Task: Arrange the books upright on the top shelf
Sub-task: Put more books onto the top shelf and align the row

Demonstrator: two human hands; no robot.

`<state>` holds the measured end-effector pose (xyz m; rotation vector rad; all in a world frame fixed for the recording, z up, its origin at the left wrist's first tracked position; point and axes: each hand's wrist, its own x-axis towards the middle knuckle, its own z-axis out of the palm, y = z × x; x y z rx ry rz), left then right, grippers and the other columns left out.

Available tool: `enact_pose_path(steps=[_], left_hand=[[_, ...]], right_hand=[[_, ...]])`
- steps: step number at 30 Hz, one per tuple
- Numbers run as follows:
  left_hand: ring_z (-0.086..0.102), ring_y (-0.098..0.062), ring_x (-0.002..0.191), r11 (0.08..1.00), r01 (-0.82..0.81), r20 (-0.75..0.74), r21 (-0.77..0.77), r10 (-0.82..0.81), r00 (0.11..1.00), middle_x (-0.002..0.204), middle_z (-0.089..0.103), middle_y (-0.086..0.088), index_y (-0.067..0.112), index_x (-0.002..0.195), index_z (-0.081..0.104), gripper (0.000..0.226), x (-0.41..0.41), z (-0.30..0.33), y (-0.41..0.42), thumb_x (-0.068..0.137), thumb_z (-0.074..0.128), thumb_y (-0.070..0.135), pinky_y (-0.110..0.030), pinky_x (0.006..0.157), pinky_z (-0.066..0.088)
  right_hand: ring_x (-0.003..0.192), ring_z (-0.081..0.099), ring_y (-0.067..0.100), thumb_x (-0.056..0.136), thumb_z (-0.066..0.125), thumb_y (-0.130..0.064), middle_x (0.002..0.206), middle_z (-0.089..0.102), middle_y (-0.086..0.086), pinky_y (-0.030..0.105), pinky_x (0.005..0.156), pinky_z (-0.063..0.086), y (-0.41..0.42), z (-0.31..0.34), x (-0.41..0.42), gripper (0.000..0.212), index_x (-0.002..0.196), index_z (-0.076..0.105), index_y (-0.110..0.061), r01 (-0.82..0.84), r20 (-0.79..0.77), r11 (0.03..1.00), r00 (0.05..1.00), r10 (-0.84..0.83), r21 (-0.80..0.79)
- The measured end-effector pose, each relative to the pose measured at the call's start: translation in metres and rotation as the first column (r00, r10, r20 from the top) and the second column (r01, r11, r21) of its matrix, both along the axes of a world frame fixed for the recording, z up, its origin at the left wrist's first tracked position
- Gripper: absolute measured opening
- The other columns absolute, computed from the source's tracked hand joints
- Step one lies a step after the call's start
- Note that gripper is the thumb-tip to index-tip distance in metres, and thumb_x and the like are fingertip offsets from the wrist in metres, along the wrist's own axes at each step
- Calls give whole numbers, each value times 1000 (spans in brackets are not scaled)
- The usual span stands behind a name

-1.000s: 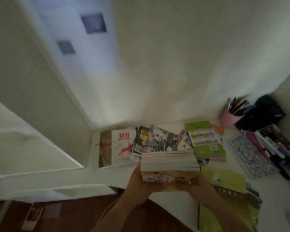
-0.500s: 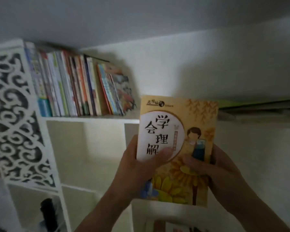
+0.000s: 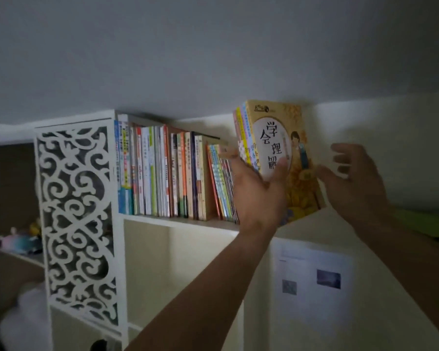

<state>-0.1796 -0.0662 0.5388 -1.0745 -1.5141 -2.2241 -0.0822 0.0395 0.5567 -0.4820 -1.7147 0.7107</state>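
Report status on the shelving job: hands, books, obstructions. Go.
Left hand has its grip on the yellow book stack, tilted at the top shelf. Right hand open beside it. Leaning books crowd the slot.

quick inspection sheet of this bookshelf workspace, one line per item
surface: top shelf, white board, partly filled
job's things: row of books standing upright at the left, the last few leaning; yellow stack of books tilted, lower edge at the shelf
clutter: green flat item lying on the shelf at far right
grippers: left hand grips the stack, thumb on its cover; right hand open beside it, fingers spread
cables: nothing seen
surroundings: white carved side panel; paper sheet on the wall below; toys on a lower left shelf, blurred
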Motion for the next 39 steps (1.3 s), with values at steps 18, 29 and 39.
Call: enact_pose_path(steps=[18, 29, 39], left_hand=[[65, 0, 83, 828, -553, -205, 86, 558, 804, 113, 65, 3, 19, 112, 36, 45, -105, 21, -92, 94, 71, 39, -17, 55, 57], [68, 4, 90, 902, -420, -152, 96, 431, 890, 110, 66, 10, 20, 115, 40, 44, -87, 18, -70, 92, 73, 38, -21, 65, 61], [60, -16, 90, 862, -502, -82, -72, 496, 864, 109, 59, -1, 16, 119, 40, 46, -83, -13, 48, 95, 66, 47, -27, 63, 50]], right_hand=[[97, 66, 25, 85, 66, -48, 109, 65, 2, 37, 82, 56, -8, -32, -171, 50, 121, 49, -17, -94, 543, 953, 836, -82, 289], [78, 58, 26, 102, 47, -31, 92, 63, 7, 28, 68, 37, 11, -36, -149, 25, 109, 56, -9, 129, 455, 920, 838, -301, 370], [67, 57, 32, 99, 52, -22, 90, 65, 19, 35, 60, 45, 63, -36, -76, 17, 92, 44, -9, 238, 407, 935, 851, -331, 263]])
